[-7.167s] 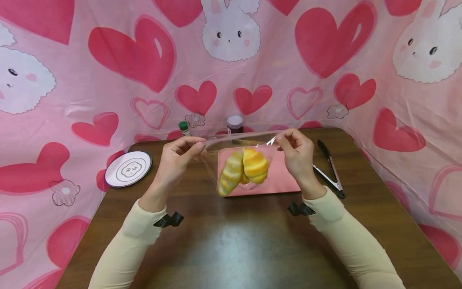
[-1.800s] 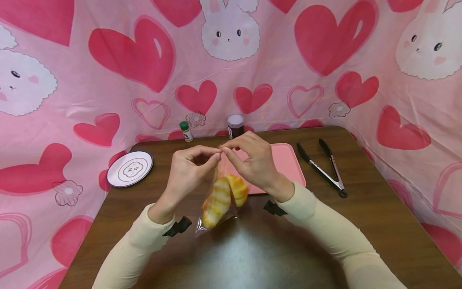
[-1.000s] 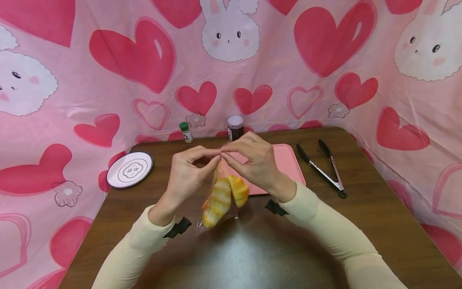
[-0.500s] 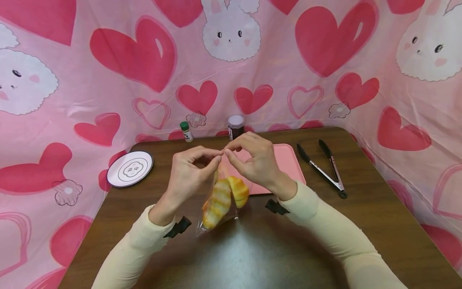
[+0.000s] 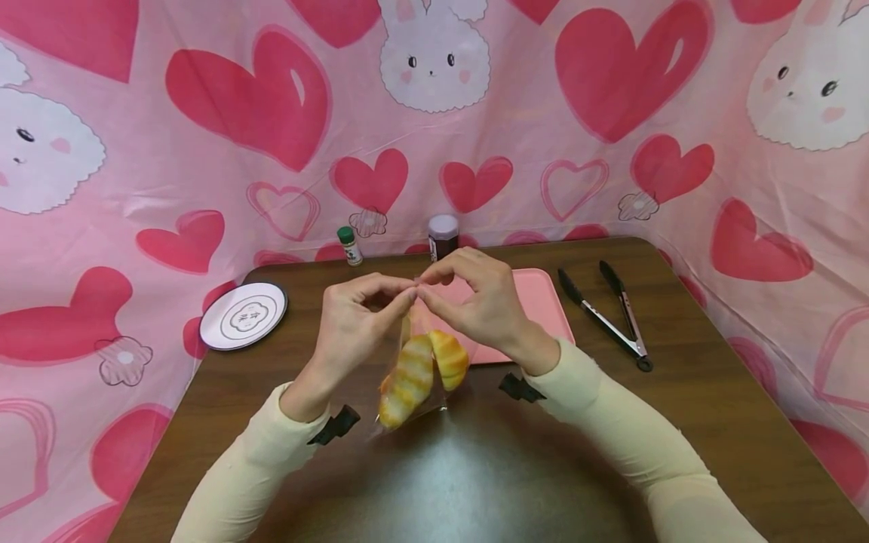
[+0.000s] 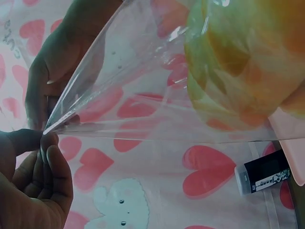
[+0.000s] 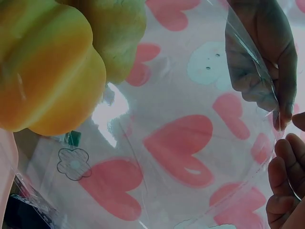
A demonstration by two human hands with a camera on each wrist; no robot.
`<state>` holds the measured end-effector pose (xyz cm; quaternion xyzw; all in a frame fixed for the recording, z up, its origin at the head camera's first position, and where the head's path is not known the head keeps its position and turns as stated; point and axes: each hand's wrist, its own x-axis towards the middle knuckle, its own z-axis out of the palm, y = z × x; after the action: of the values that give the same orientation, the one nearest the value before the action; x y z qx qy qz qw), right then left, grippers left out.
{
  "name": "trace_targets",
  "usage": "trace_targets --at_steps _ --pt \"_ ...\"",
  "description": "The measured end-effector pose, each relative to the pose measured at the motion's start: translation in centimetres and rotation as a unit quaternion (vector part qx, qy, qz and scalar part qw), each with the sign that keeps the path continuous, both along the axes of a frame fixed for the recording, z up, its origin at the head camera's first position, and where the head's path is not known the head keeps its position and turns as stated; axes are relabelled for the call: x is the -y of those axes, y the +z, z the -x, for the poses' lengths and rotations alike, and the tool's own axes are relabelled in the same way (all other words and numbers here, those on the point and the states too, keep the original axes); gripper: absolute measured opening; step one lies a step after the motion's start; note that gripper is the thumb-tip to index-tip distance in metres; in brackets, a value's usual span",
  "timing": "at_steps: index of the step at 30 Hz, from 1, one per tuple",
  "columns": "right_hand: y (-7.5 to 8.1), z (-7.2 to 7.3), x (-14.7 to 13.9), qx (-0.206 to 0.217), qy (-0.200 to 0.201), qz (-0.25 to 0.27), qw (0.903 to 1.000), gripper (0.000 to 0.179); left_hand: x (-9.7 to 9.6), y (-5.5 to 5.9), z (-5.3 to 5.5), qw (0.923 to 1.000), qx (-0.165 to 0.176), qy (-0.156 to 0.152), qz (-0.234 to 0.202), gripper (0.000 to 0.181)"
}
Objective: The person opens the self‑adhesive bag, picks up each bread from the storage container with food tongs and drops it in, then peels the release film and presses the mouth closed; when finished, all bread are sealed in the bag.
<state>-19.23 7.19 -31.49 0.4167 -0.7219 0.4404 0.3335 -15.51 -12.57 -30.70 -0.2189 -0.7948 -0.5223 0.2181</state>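
A clear plastic bag [image 6: 143, 105] hangs from both hands, its top gathered to a narrow point. Inside it are a pale striped croissant-shaped bread [image 5: 409, 381] and a yellower bread roll [image 5: 449, 360], side by side, with a bit of orange showing behind. The left hand [image 5: 353, 328] pinches the gathered top between thumb and index finger. Directly beside it, the right hand [image 5: 478, 305] also pinches the top, fingertips meeting those of the left. Both wrist views show the film stretching from the fingertips down to the bread.
Behind the right hand lies a pink tray [image 5: 543, 302]. Spread tongs [image 5: 621, 332] lie to its right. At the back stand a green-capped shaker [image 5: 350, 247] and a dark jar with a pale lid [image 5: 443, 235]. A white plate [image 5: 227, 324] sits at the table's left edge.
Earlier the hands held the bag's top spread wide in front of the tray. They have since come together, gathering it, and the bread hangs nearer. Over the last second only the fingertips shift slightly.
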Motion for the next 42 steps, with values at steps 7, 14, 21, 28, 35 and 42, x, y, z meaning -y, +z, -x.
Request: trace_targets --at_steps 7,14,21,28,35,42 --pt "0.0 0.0 0.1 -0.007 -0.01 -0.013 0.9998 0.015 -0.1 0.0 -0.1 0.9999 -0.013 -0.008 -0.001 0.01" --pt "0.2 0.0 0.1 -0.046 -0.023 -0.019 0.9985 0.012 -0.1 0.1 -0.2 0.9996 -0.024 -0.011 0.003 0.01" --pt "0.0 0.0 0.2 -0.035 -0.014 -0.018 0.9991 0.011 -0.1 0.0 -0.2 0.9998 -0.019 -0.01 0.0 0.009" --pt "0.0 0.3 -0.1 -0.006 -0.016 0.004 0.9999 0.011 0.0 0.2 -0.1 0.9998 -0.008 -0.009 -0.019 0.009" --pt "0.2 1.2 -1.1 0.06 -0.034 0.084 0.9941 0.005 0.6 0.5 0.0 0.9991 -0.015 0.017 -0.037 0.008" --pt "0.3 2.1 -3.0 0.125 -0.07 0.133 0.9807 0.009 1.5 0.8 0.2 0.9978 -0.023 0.013 -0.061 0.008"
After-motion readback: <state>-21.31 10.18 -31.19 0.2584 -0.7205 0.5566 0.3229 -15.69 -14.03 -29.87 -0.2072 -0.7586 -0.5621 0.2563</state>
